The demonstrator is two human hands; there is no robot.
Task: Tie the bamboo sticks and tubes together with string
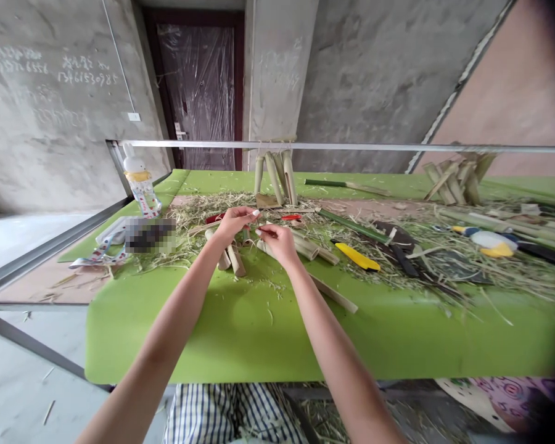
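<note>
L hand (234, 222), R hand (277, 242) raised, close

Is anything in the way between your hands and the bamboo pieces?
Nothing visible is in the way: the left hand and right hand are right above the bamboo pieces.

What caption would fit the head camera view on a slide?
Left hand and right hand meet over short pale bamboo pieces on a green table strewn with dry bamboo shavings.
</note>
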